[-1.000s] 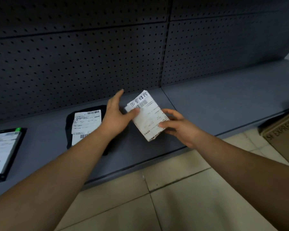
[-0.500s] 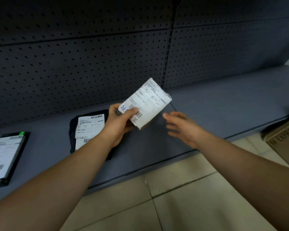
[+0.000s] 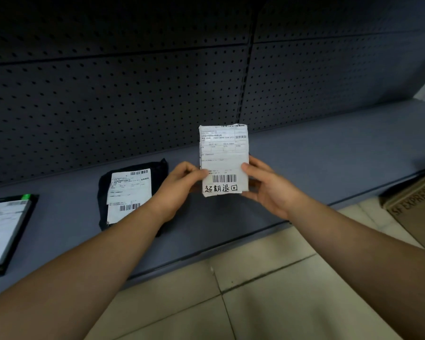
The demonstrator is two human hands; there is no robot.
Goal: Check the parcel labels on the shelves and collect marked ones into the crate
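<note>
Parcel (image 3: 223, 158): small flat rectangular packet, held upright above the shelf (image 3: 317, 153), label face toward the camera. Its white paper label covers the whole visible face; edges are scuffed, the top edge ragged, corners softened. Printed form lines and small text fill the upper half, too fine to read. A barcode sits low on the label, and beneath it four handwritten black characters, 超期退回.

Left hand (image 3: 179, 185): thumb pressed on the label's lower left edge, fingers curled behind the packet, pinching it. Right hand (image 3: 268, 185): thumb on the right edge level with the barcode, fingers behind, also pinching. Both forearms are bare.

Shelf: smooth matte grey-blue metal deck with a straight front lip. Behind it a dark pegboard (image 3: 133, 99) with regular rows of small holes, split by a vertical seam above the parcel.

Lying flat on the shelf to the left: a black soft poly bag (image 3: 157, 173), wrinkled, with a white label (image 3: 129, 192) carrying barcodes top and bottom. Further left, at the frame edge, a black rigid-looking flat pack (image 3: 17, 229) with a glossy label and a green tab at its top.

Floor (image 3: 255, 303): pale square tiles with dark grout lines. Lower right: a brown cardboard box (image 3: 417, 209), corrugated-looking, printed "SF EXPRESS", partly under the shelf edge.
</note>
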